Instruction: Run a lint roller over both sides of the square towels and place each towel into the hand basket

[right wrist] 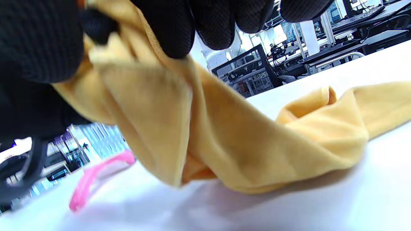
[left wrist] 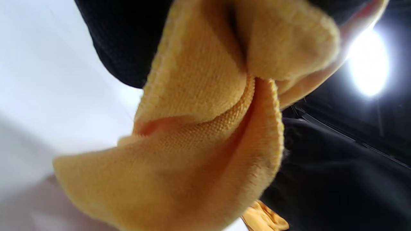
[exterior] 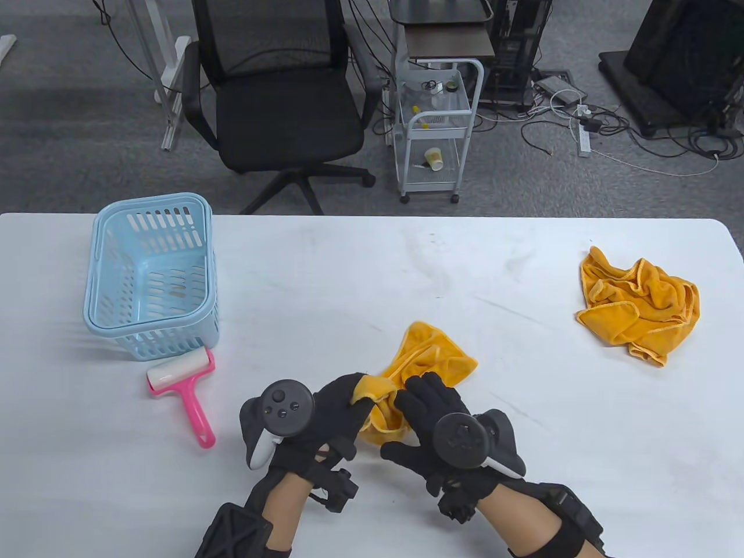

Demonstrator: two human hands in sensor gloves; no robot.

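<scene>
Towels are what this job turns on, and neither has reached the basket yet. Across the lower two thirds of the table view stretches the white table [exterior: 372,261], the biggest thing in the scene. At its upper left stands the light blue hand basket [exterior: 152,273], upright and, as far as its slatted walls show, holding nothing. At middle right, well apart from everything else, lies a crumpled yellow towel [exterior: 638,305], untouched. Lower centre sits the other towel [exterior: 427,360], bunched, its far part resting on the table and its near edge lifted between both hands. The left hand [exterior: 331,415] has its fingers curled round a fold of that cloth; the right hand [exterior: 430,407] pinches the fabric just beside it, as the right wrist view shows with fingertips [right wrist: 173,29] pressing into the cloth. Smallest, the pink lint roller [exterior: 185,386] lies just in front of the basket at lower left, in no hand. By my reading the task is near its start: the held towel wants spreading flat, rolling on both sides, then dropping in, and the second towel the same.
</scene>
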